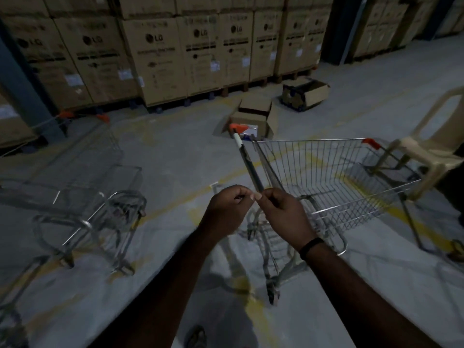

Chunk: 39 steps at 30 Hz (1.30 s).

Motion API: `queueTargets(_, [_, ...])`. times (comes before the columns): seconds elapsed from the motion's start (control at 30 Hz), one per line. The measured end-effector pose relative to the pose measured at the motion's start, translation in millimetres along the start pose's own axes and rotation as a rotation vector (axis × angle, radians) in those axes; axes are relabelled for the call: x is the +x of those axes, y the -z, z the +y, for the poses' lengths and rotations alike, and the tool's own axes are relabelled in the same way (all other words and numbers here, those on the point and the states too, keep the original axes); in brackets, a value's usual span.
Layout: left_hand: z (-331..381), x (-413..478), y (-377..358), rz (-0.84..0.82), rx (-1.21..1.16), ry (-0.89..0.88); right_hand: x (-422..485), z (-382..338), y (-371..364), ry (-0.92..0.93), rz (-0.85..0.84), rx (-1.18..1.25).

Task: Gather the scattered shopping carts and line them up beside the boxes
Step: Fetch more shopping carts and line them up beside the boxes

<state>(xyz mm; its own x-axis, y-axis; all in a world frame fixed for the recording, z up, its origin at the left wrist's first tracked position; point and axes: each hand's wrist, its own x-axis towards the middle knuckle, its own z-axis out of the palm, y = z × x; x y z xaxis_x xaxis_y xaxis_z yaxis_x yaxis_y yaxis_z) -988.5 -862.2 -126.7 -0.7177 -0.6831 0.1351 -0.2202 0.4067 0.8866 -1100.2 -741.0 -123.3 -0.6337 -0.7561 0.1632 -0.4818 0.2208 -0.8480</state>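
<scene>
Head view, blurred second cart [75, 197] cut off left, wire shopping cart [339, 177], right hand [286, 214] gripping its orange-tipped handle [247, 159], left hand [227, 209] curled alongside, hold unclear.

A dim warehouse: tall stacked cardboard boxes [160, 56] printed with LG logos stand on pallets across the top of the frame, above a bare concrete floor [175, 151] with worn yellow markings, where opened cartons [253, 119] lie at centre.
</scene>
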Motion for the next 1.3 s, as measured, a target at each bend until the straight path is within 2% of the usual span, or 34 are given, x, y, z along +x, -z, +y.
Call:
queueTargets(0.1, [-16.2, 43.5, 22.2, -0.081, 0.011, -0.134, 36.1, -4.5, -24.0, -0.049, 0.083, -0.051])
queueTargets(0.4, [-55.0, 152.5, 45.8, -0.297, 0.127, -0.103, 102.0, -10.5, -71.7, -0.187, 0.238, -0.147])
queueTargets(0.67, [-66.6, 236.1, 19.9, -0.425, 0.378, -0.389, 152.3, 19.9, -79.5, -0.322, 0.332, -0.202])
queueTargets(0.83, [-89.0, 289.9, 3.3, -0.608, 0.694, -0.638, 180.4, 48.2, -93.7, -0.486, 0.321, -0.227])
queueTargets(0.9, [-94.0, 309.5, 0.3, -0.68, 0.791, -0.678, 188.9, 53.7, -97.7, -0.57, 0.263, -0.317])
queueTargets(1.0, [-94.0, 326.9, -9.4, -0.771, 0.861, -0.716, 194.8, 56.6, -98.7, -0.554, 0.182, -0.462])
queueTargets(1.1, [-100.1, 331.2, -17.9, -0.783, 0.795, -0.745, 192.5, 55.6, -97.9, -0.54, 0.15, -0.554])
queueTargets(1.3, [-114.9, 345.6, -20.8, -0.81, 0.659, -0.823, 192.1, 52.9, -101.1, -0.639, 0.134, -0.606])
